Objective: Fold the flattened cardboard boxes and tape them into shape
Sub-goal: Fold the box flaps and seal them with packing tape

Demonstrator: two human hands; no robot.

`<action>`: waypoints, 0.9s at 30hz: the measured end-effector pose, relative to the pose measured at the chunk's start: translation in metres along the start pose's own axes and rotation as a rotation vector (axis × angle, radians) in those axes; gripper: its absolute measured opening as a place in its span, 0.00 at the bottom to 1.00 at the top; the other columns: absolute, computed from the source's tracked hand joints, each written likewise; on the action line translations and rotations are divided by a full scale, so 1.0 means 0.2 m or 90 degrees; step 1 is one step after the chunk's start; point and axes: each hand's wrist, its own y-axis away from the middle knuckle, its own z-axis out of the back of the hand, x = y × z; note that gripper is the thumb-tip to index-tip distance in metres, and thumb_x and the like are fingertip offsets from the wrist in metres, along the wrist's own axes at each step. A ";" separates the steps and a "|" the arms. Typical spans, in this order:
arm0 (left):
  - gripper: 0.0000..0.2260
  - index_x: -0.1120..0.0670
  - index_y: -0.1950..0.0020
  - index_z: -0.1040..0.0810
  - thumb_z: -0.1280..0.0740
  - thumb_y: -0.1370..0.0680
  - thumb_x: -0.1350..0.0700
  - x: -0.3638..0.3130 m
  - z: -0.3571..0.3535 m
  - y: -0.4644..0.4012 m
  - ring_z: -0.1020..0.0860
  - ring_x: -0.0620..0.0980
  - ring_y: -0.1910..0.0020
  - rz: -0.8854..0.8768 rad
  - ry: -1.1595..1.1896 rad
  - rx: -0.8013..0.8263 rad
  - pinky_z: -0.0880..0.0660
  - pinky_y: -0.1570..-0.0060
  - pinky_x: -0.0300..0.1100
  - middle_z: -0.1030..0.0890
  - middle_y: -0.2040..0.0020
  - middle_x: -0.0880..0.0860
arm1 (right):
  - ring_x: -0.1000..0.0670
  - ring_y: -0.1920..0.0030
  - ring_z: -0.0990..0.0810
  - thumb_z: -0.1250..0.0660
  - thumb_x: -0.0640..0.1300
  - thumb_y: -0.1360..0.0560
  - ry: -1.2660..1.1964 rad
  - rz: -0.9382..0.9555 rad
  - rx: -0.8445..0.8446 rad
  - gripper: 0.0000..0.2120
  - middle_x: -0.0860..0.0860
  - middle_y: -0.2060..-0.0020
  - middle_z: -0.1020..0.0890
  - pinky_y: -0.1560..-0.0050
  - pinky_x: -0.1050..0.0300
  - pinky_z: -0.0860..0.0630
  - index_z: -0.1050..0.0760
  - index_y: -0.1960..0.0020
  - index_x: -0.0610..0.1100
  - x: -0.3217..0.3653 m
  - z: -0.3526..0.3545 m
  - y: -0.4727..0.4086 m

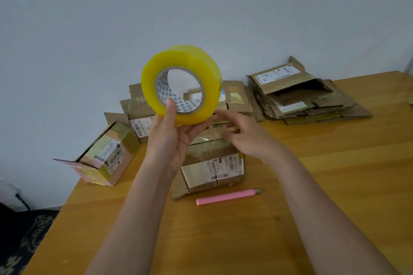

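right hand (242, 133) blurring at the fingertips, tape roll (182, 83) hiding boxes behind the left hand's (176, 134) fingers (labels unreadable)

Pink utility knife (228, 196) on wooden table (335, 185); pale wall (111, 18) behind.

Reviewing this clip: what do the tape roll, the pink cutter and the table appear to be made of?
Tape roll: glossy, translucent yellow plastic film, wound on what looks like a printed paper core.
Pink cutter: probably matte plastic, uniformly coloured, with a small grey, likely metal blade tip.
Table: wood or wood-look laminate; grain lines under a slight sheen, so it's uncertain which.
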 end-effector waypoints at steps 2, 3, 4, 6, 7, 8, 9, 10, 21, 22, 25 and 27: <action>0.15 0.56 0.32 0.31 0.43 0.16 0.52 -0.01 -0.04 0.00 0.17 0.60 0.45 -0.005 0.009 0.010 0.21 0.46 0.58 0.16 0.44 0.56 | 0.57 0.38 0.27 0.36 0.42 0.20 0.083 -0.012 0.055 0.25 0.58 0.32 0.27 0.48 0.68 0.30 0.36 0.25 0.54 -0.02 -0.02 0.01; 0.16 0.56 0.30 0.32 0.42 0.17 0.52 -0.02 -0.06 0.00 0.18 0.61 0.44 -0.010 0.015 0.014 0.21 0.45 0.58 0.17 0.42 0.56 | 0.55 0.35 0.27 0.35 0.42 0.21 0.118 -0.023 0.066 0.25 0.56 0.32 0.27 0.45 0.65 0.30 0.35 0.26 0.53 -0.03 -0.03 0.02; 0.17 0.57 0.29 0.33 0.42 0.17 0.51 -0.03 -0.07 0.00 0.18 0.61 0.44 -0.015 0.021 0.016 0.21 0.45 0.58 0.18 0.40 0.57 | 0.54 0.33 0.28 0.33 0.42 0.22 0.130 -0.037 0.058 0.25 0.55 0.32 0.26 0.44 0.63 0.32 0.33 0.27 0.52 -0.05 -0.04 0.03; 0.18 0.57 0.29 0.34 0.42 0.17 0.51 -0.05 -0.09 0.01 0.18 0.61 0.43 -0.021 0.027 0.023 0.21 0.45 0.58 0.19 0.38 0.57 | 0.55 0.33 0.29 0.31 0.43 0.23 0.114 -0.057 0.019 0.26 0.56 0.33 0.26 0.43 0.62 0.34 0.32 0.27 0.52 -0.06 -0.05 0.04; 0.18 0.57 0.28 0.34 0.42 0.17 0.51 -0.05 -0.09 0.01 0.19 0.62 0.43 -0.022 0.029 0.025 0.21 0.45 0.58 0.19 0.38 0.58 | 0.55 0.33 0.29 0.30 0.43 0.24 0.102 -0.059 0.009 0.27 0.56 0.33 0.26 0.42 0.61 0.33 0.32 0.27 0.52 -0.06 -0.04 0.05; 0.18 0.57 0.28 0.34 0.42 0.17 0.51 -0.06 -0.09 0.02 0.19 0.62 0.43 -0.021 0.031 0.028 0.21 0.46 0.58 0.19 0.38 0.58 | 0.56 0.34 0.29 0.29 0.42 0.24 0.079 -0.060 0.006 0.28 0.56 0.33 0.25 0.40 0.60 0.33 0.33 0.27 0.52 -0.06 -0.03 0.06; 0.18 0.57 0.29 0.34 0.42 0.16 0.52 -0.06 -0.09 0.03 0.19 0.62 0.43 -0.018 0.033 0.030 0.21 0.46 0.58 0.18 0.39 0.57 | 0.57 0.35 0.28 0.29 0.42 0.24 0.043 -0.051 0.007 0.28 0.57 0.34 0.25 0.38 0.59 0.32 0.32 0.27 0.52 -0.05 -0.01 0.07; 0.17 0.57 0.29 0.33 0.43 0.16 0.52 -0.06 -0.09 0.03 0.18 0.61 0.43 -0.014 0.035 0.033 0.21 0.46 0.58 0.18 0.40 0.57 | 0.59 0.37 0.27 0.30 0.41 0.24 0.000 -0.037 0.006 0.26 0.58 0.35 0.24 0.37 0.59 0.31 0.31 0.28 0.52 -0.05 0.00 0.07; 0.16 0.55 0.30 0.32 0.42 0.17 0.52 -0.05 -0.08 0.07 0.18 0.62 0.44 -0.025 0.035 0.026 0.20 0.47 0.58 0.16 0.42 0.55 | 0.49 0.40 0.20 0.49 0.42 0.20 -0.350 -0.010 -0.049 0.20 0.47 0.48 0.15 0.30 0.42 0.34 0.19 0.43 0.40 -0.04 0.04 0.13; 0.16 0.55 0.30 0.33 0.42 0.17 0.52 -0.05 -0.08 0.07 0.18 0.63 0.44 -0.022 0.035 0.024 0.20 0.47 0.58 0.17 0.42 0.56 | 0.48 0.40 0.20 0.49 0.44 0.21 -0.380 -0.008 -0.060 0.20 0.45 0.48 0.15 0.30 0.41 0.34 0.19 0.43 0.39 -0.05 0.05 0.13; 0.16 0.55 0.30 0.33 0.43 0.16 0.52 -0.04 -0.06 0.08 0.19 0.65 0.44 -0.015 0.031 0.014 0.19 0.49 0.56 0.18 0.41 0.58 | 0.46 0.41 0.19 0.48 0.50 0.26 -0.420 -0.006 -0.080 0.24 0.43 0.49 0.15 0.31 0.42 0.33 0.19 0.44 0.39 -0.07 0.05 0.12; 0.14 0.54 0.33 0.31 0.43 0.16 0.52 -0.03 -0.05 0.08 0.18 0.64 0.45 -0.019 0.031 0.008 0.19 0.49 0.56 0.16 0.43 0.57 | 0.45 0.42 0.19 0.48 0.49 0.28 -0.421 0.002 -0.077 0.25 0.42 0.49 0.15 0.32 0.41 0.32 0.19 0.45 0.38 -0.08 0.05 0.13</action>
